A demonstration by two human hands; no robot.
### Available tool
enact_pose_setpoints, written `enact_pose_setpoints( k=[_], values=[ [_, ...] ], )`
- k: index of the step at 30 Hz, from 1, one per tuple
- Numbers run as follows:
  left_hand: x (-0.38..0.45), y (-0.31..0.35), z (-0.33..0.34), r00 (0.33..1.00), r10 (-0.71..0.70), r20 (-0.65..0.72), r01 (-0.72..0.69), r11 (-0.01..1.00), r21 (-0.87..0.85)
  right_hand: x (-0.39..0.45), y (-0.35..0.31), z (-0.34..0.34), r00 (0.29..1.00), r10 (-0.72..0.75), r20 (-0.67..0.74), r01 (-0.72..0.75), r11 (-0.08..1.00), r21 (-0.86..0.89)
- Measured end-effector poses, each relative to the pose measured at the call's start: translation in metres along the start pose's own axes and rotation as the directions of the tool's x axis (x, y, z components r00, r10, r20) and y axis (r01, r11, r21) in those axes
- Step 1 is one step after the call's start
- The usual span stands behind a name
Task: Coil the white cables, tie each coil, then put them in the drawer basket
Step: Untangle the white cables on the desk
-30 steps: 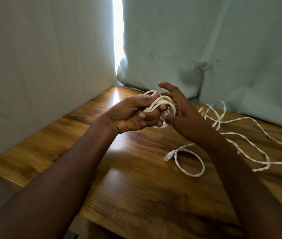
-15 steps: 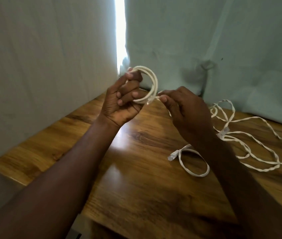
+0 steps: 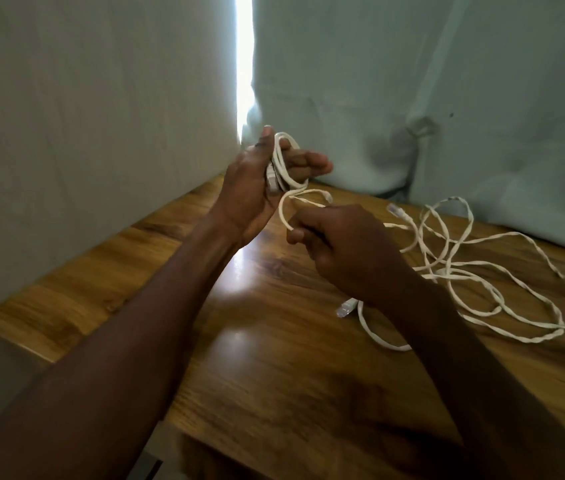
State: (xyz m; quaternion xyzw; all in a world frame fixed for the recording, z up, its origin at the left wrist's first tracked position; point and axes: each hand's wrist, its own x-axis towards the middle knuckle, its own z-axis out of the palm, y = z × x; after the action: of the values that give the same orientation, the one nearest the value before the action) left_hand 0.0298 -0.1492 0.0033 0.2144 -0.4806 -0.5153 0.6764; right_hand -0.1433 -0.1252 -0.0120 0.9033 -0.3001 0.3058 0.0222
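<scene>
My left hand point(image 3: 257, 181) holds a small coil of white cable point(image 3: 283, 164) upright above the table's far corner, thumb on one side and fingers on the other. A loose end of that cable point(image 3: 295, 202) loops down from the coil to my right hand point(image 3: 347, 247), which pinches it just below and to the right. A second white cable point(image 3: 457, 265) lies uncoiled and tangled on the wooden table point(image 3: 274, 341) at the right, one plug point(image 3: 345, 309) showing beside my right wrist. No drawer basket is in view.
Pale cloth sheets point(image 3: 412, 81) hang behind and to the left of the table, with a bright gap point(image 3: 244, 64) between them at the corner. The table's left edge point(image 3: 14, 337) and front edge run close to my forearms.
My left hand has turned the coil from flat-on to edge-on and moved slightly right. My right hand dropped lower and drew a loop of the cable's end out from the coil.
</scene>
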Motion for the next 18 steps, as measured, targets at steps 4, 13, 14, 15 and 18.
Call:
enact_pose_setpoints(
  k=[4, 13, 14, 15, 18],
  values=[
    [-0.002, -0.012, -0.001, 0.991, 0.125, -0.041, -0.092, 0.884, 0.459, 0.001, 0.001, -0.002, 0.984, -0.008, -0.179, 0.027, 0.994, 0.102],
    [-0.002, -0.019, -0.008, 0.997, 0.075, 0.02, -0.072, 0.81, 0.581, 0.006, 0.018, -0.029, 0.899, -0.034, -0.436, 0.068, 0.996, 0.062],
    [-0.003, -0.019, -0.007, 0.998, 0.044, 0.033, -0.055, 0.817, 0.574, 0.004, 0.021, -0.031, 0.88, 0.039, -0.473, 0.022, 0.992, 0.122],
    [-0.004, -0.019, -0.006, 0.999, 0.008, 0.052, -0.036, 0.819, 0.573, 0.003, 0.024, -0.031, 0.858, 0.116, -0.5, -0.019, 0.981, 0.194],
    [-0.006, -0.026, -0.001, 0.995, -0.051, 0.089, -0.013, 0.795, 0.607, 0.0, 0.031, -0.025, 0.794, 0.308, -0.523, -0.122, 0.925, 0.36]
  ],
)
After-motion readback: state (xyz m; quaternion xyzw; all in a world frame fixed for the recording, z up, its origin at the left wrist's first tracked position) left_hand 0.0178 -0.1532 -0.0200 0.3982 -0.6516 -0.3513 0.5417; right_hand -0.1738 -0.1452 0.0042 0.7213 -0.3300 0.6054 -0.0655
